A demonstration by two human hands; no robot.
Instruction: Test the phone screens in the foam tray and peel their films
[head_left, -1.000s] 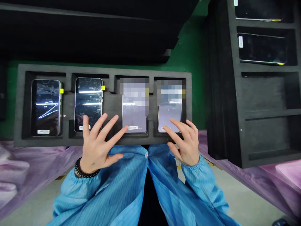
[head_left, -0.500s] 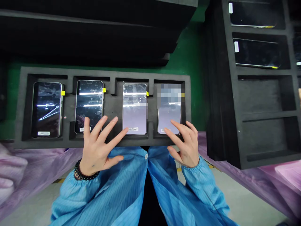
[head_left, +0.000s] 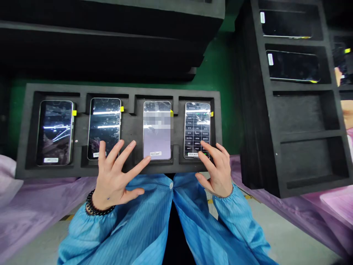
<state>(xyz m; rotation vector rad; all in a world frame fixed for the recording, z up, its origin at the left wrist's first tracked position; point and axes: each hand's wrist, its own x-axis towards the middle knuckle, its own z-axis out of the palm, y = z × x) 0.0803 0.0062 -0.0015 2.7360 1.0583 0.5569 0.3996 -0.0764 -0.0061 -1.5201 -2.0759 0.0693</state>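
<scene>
A black foam tray (head_left: 193, 94) lies across in front of me with several smartphones, one per compartment. My left hand (head_left: 114, 176) is spread open; its index fingertip is at the lower edge of a phone with a pale lilac screen (head_left: 157, 141), and its other fingers reach over the lower part of a dark-screened phone (head_left: 104, 121). My right hand (head_left: 216, 167) is open over the rightmost phone (head_left: 196, 127), which shows a dark grid of buttons; whether the fingertips touch the glass I cannot tell. At the far left lies another dark phone (head_left: 56, 129).
A stack of black foam trays (head_left: 256, 129) stands at the right; its top tray holds two dark phones (head_left: 293, 66) in the far compartments. More black foam (head_left: 110, 48) is piled behind. Parts of people in pink-purple clothing (head_left: 284, 217) show at both sides, over a green surface (head_left: 212, 73).
The rightmost phone's screen has gone from pale lilac to a dark grid of buttons. My hands have hardly moved. At the right edge, a co-worker's hand has come into view.
</scene>
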